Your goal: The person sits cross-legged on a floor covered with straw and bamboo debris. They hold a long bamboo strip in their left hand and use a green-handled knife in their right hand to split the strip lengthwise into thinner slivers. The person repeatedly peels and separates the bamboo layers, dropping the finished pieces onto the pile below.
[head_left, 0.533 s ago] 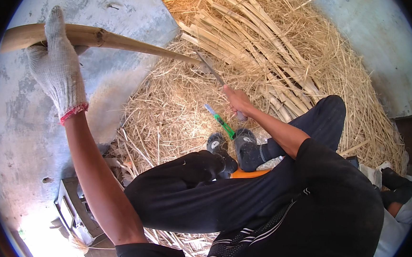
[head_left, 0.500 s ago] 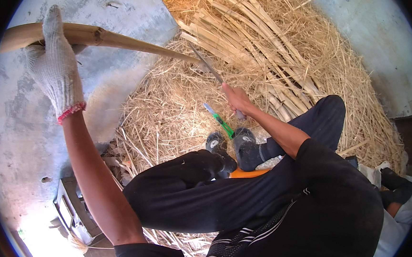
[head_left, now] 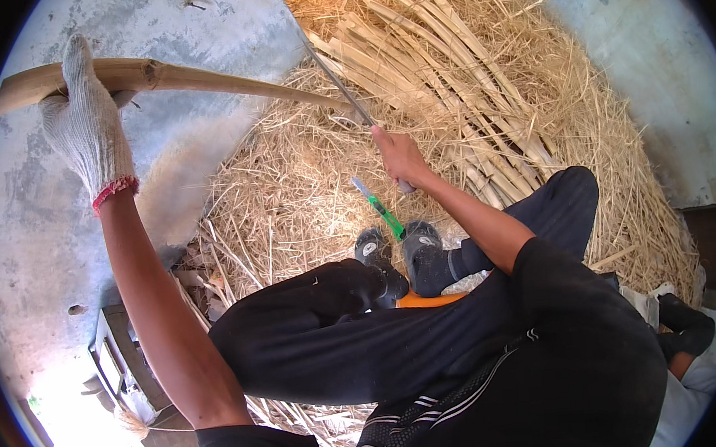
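The right hand grips a knife, blade pointing away and leftward, beside the narrow tip of the pole; contact I cannot tell. Crossing above the left edge of the shavings, the pole slants leftward and away to its thick end, gripped by the gloved left hand.

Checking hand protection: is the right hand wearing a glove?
No: bare skin shows on the right hand, unlike the gloved left hand.
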Action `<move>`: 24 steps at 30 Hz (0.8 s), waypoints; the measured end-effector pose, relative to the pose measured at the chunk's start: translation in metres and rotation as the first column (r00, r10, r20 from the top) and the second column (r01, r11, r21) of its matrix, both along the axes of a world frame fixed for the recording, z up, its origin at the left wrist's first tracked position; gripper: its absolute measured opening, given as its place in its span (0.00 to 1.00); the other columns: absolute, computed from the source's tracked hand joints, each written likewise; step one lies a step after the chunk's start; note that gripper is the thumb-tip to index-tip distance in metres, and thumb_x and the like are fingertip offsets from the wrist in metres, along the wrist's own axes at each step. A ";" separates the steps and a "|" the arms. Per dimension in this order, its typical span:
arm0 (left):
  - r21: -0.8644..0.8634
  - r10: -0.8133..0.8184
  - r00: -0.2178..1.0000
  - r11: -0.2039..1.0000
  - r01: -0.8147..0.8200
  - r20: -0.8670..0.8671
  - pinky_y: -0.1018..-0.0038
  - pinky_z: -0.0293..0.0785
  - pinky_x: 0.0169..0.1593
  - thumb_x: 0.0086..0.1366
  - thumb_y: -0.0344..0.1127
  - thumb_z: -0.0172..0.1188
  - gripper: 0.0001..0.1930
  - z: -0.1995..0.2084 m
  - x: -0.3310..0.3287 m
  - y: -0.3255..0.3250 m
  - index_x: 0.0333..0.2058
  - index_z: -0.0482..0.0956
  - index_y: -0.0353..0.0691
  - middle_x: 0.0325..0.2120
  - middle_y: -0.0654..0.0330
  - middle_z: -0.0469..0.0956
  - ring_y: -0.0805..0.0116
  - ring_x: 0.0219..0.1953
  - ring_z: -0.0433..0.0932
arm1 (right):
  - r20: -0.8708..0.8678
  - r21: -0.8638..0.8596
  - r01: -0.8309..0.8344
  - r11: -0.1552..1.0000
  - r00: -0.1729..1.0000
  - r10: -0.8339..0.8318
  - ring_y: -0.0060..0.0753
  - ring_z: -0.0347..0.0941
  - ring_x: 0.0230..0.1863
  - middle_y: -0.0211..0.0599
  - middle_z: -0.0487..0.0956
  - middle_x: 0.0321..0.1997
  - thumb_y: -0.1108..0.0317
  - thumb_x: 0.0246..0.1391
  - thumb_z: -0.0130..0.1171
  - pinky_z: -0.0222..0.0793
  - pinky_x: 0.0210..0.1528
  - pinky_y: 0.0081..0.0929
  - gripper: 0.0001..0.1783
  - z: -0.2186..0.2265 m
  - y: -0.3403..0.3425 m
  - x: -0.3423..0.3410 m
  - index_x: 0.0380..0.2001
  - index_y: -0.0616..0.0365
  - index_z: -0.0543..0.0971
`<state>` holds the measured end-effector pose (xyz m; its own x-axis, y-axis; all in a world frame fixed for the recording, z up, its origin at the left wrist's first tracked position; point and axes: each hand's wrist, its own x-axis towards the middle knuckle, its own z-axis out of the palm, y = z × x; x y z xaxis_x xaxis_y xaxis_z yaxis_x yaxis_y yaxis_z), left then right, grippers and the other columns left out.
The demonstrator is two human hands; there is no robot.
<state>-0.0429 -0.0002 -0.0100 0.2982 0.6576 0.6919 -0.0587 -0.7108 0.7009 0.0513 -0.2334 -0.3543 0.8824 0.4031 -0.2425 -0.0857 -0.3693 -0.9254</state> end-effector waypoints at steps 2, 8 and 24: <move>-0.008 0.030 0.999 1.000 -0.030 -0.018 0.75 0.85 0.27 0.58 0.53 0.64 0.29 0.003 0.003 0.001 0.36 0.72 0.25 0.28 0.52 0.75 0.69 0.29 0.81 | 0.379 0.009 0.038 0.999 0.924 -0.039 0.34 0.67 0.09 0.39 0.68 0.10 0.37 0.62 0.39 0.69 0.21 0.39 0.39 -0.017 -0.002 -0.005 0.09 0.60 0.67; -0.024 0.040 0.997 0.999 -0.041 -0.061 0.74 0.85 0.26 0.58 0.54 0.64 0.30 0.004 0.011 -0.003 0.37 0.72 0.26 0.29 0.52 0.75 0.68 0.29 0.81 | -0.141 -0.237 -0.135 0.962 0.985 0.103 0.45 0.74 0.15 0.50 0.73 0.14 0.38 0.62 0.41 0.71 0.26 0.43 0.39 -0.030 -0.019 0.020 0.15 0.66 0.72; -0.063 0.057 0.998 0.996 -0.059 -0.031 0.72 0.86 0.27 0.59 0.52 0.63 0.28 0.001 0.004 0.003 0.38 0.70 0.26 0.32 0.49 0.75 0.66 0.31 0.81 | -0.402 -0.095 -0.029 0.995 0.915 -0.012 0.31 0.65 0.07 0.35 0.67 0.09 0.35 0.58 0.46 0.64 0.13 0.31 0.39 -0.045 -0.029 0.028 0.11 0.63 0.68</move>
<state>-0.0388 0.0032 -0.0094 0.2780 0.7170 0.6392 0.0025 -0.6660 0.7460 0.0788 -0.2626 -0.3989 0.6987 0.3669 -0.6141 -0.4393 -0.4575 -0.7731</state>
